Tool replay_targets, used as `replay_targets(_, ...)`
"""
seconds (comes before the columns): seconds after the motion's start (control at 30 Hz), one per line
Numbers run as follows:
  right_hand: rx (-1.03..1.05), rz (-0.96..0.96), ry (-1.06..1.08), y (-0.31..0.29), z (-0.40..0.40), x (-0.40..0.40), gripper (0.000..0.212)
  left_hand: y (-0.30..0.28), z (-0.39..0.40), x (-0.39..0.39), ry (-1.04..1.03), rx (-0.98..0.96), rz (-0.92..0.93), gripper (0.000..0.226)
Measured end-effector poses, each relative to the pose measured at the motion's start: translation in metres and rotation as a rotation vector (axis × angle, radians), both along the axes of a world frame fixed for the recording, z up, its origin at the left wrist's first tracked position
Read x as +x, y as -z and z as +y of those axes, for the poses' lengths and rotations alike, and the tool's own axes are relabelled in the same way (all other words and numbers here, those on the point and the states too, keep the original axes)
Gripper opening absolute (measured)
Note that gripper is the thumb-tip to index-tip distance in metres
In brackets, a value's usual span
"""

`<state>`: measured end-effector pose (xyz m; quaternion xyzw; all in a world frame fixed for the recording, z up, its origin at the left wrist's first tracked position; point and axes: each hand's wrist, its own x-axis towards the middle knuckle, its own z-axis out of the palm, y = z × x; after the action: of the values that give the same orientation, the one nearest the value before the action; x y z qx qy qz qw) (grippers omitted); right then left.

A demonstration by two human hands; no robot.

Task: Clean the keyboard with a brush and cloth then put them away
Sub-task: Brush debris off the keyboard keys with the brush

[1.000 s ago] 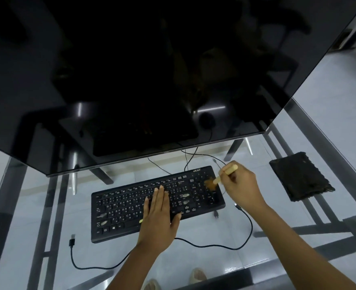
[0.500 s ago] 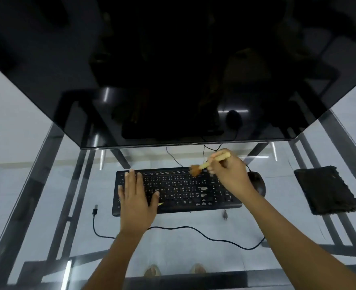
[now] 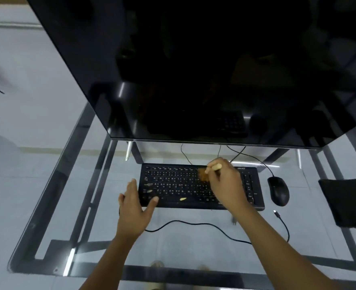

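A black keyboard point(image 3: 177, 185) lies on a glass desk under the monitor. My right hand point(image 3: 225, 183) grips a small wooden-handled brush point(image 3: 204, 174), whose brown bristles touch the upper middle keys. My left hand point(image 3: 134, 208) rests flat with fingers spread at the keyboard's left end, its thumb on the bottom-left corner. Small pale bits of debris lie on the left keys and near the front edge. A dark folded cloth point(image 3: 347, 201) sits at the far right of the desk, away from both hands.
A large dark monitor point(image 3: 194, 70) overhangs the desk's back half. A black mouse point(image 3: 278, 191) sits right of the keyboard. A loose black cable point(image 3: 194, 225) snakes across the glass point(image 3: 68, 206) in front of the keyboard, ending in a plug near the cloth.
My left hand slid off the keys to the keyboard's left end. My right hand carried the brush from the right side toward the middle keys. The view shifted.
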<state>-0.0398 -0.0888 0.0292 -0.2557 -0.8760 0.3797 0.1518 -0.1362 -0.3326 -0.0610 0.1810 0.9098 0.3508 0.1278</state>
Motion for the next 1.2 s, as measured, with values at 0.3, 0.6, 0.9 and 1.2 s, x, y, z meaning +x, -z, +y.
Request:
replay_targets(0.3,-0.191,-0.102,-0.091,-0.008,-0.029,-0.021,0.015,0.022,-0.026,-0.009,0.221,-0.104,0.202,0.086)
replay_targets(0.6,-0.149,-0.209,-0.099,-0.001,-0.08,-0.028,0.007,0.027,-0.031,-0.008,0.213,-0.136,0.243,0.08)
replay_targets(0.9,-0.202,-0.196,-0.026,0.001,-0.109,-0.041,0.006,0.025,-0.033,-0.009,0.241,-0.151,0.171,0.087)
replay_targets(1.2,-0.058,-0.048,0.15,-0.008,-0.087,-0.058,0.01,0.012,-0.025,-0.021,0.298,-0.076,0.097,0.102)
